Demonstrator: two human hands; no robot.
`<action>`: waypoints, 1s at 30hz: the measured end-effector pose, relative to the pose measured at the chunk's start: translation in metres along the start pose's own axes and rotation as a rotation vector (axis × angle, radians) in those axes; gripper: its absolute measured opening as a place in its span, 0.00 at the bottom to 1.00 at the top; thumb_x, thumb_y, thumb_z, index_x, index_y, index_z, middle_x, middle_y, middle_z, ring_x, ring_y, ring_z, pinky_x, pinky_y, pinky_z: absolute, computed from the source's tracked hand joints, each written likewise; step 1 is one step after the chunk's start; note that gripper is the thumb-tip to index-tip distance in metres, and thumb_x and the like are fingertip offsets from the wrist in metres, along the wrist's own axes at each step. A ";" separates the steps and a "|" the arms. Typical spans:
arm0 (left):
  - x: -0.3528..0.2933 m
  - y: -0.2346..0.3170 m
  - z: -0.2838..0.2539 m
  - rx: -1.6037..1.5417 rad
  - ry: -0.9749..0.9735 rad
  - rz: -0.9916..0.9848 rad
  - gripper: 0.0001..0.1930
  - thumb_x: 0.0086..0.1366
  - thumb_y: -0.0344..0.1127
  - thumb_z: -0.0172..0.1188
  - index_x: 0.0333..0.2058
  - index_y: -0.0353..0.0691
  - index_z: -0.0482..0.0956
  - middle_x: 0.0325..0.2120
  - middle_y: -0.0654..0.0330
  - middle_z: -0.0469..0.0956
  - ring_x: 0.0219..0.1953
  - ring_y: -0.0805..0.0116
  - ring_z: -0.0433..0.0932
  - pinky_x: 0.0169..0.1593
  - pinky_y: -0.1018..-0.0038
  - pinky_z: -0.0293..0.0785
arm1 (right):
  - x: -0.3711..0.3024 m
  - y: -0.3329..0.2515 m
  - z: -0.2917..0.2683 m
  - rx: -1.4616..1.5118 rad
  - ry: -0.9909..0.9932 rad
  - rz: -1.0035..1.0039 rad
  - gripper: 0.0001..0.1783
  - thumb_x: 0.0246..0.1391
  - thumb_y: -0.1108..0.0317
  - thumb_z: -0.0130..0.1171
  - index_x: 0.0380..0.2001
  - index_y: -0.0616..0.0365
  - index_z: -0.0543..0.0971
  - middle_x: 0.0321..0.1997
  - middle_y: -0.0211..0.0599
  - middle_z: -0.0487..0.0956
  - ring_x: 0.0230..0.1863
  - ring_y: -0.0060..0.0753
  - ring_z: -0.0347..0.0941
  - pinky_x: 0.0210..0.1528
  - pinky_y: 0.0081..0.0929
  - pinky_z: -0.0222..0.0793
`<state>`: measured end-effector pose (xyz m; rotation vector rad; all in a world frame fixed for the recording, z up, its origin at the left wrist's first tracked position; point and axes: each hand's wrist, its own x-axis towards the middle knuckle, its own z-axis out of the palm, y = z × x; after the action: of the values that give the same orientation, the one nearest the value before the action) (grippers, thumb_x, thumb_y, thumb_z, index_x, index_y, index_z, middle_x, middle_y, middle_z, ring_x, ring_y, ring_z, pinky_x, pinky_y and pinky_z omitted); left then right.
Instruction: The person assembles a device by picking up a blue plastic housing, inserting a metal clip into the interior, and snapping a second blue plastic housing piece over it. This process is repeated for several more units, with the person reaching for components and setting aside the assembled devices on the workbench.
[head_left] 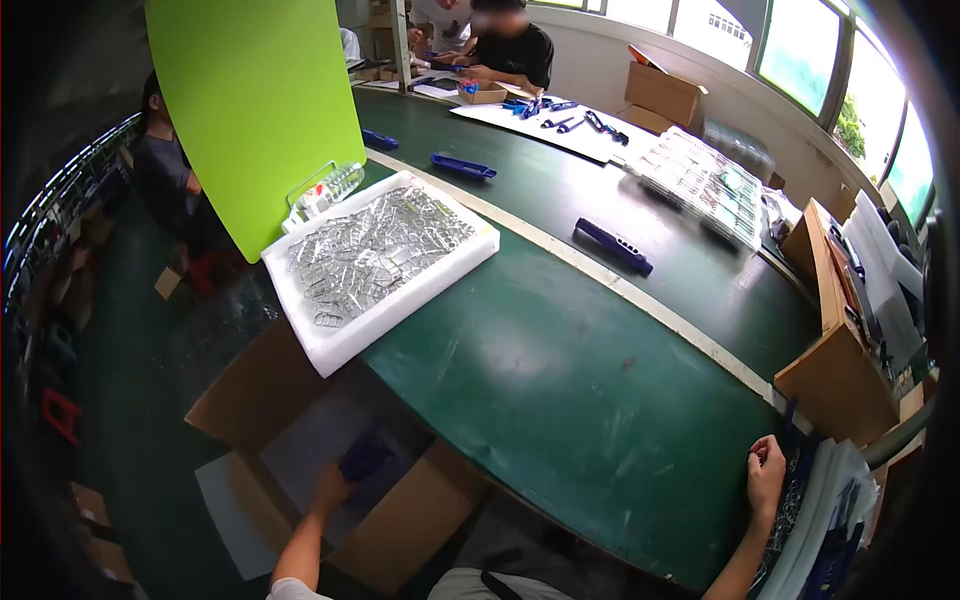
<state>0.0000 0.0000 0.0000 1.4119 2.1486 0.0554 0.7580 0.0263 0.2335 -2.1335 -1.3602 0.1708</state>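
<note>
From here, the step looks like fetching: the left hand is at a dark blue piece in the carton below the desk's left edge, grip unclear; lifting needs clearance. Near the right edge, the right hand curls closed, contents hidden.

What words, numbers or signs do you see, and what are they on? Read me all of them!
There are none I can read.
Dark-blue thing at the left hand: too dark and blurred to show writing.
Dark-blue casing on the green table: pale spots, no readable letters.
White foam tray: no readable writing.
Cardboard box near the windows: any print is too small.
</note>
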 end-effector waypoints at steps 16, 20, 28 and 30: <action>-0.094 0.303 -0.220 -0.182 0.251 0.632 0.24 0.46 0.33 0.76 0.44 0.34 0.80 0.31 0.46 0.84 0.37 0.50 0.86 0.44 0.62 0.79 | -0.003 -0.007 -0.011 0.008 -0.002 -0.005 0.04 0.56 0.77 0.58 0.35 0.63 0.75 0.28 0.40 0.75 0.30 0.35 0.74 0.38 0.34 0.72; -0.028 0.353 -0.214 0.056 0.174 0.635 0.22 0.47 0.37 0.72 0.40 0.35 0.77 0.33 0.43 0.85 0.40 0.41 0.85 0.46 0.54 0.79 | 0.000 -0.014 -0.008 0.028 -0.022 -0.022 0.04 0.57 0.76 0.59 0.36 0.63 0.76 0.30 0.43 0.77 0.32 0.38 0.76 0.39 0.35 0.73; 0.013 0.413 -0.182 0.146 0.178 0.595 0.31 0.49 0.42 0.71 0.51 0.37 0.71 0.39 0.47 0.86 0.46 0.43 0.85 0.54 0.53 0.76 | -0.003 -0.014 -0.014 -0.004 -0.018 -0.003 0.05 0.57 0.74 0.61 0.36 0.62 0.76 0.32 0.44 0.79 0.34 0.43 0.78 0.41 0.39 0.74; 0.020 0.416 -0.184 0.159 0.159 0.559 0.37 0.51 0.47 0.71 0.57 0.39 0.67 0.48 0.47 0.84 0.53 0.45 0.82 0.57 0.50 0.72 | -0.001 -0.016 -0.014 -0.010 -0.024 -0.018 0.05 0.57 0.74 0.61 0.36 0.61 0.76 0.33 0.44 0.79 0.35 0.43 0.79 0.41 0.39 0.74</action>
<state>0.2543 0.2500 0.2831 2.1282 1.8419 0.2163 0.7506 0.0240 0.2534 -2.1331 -1.3955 0.1835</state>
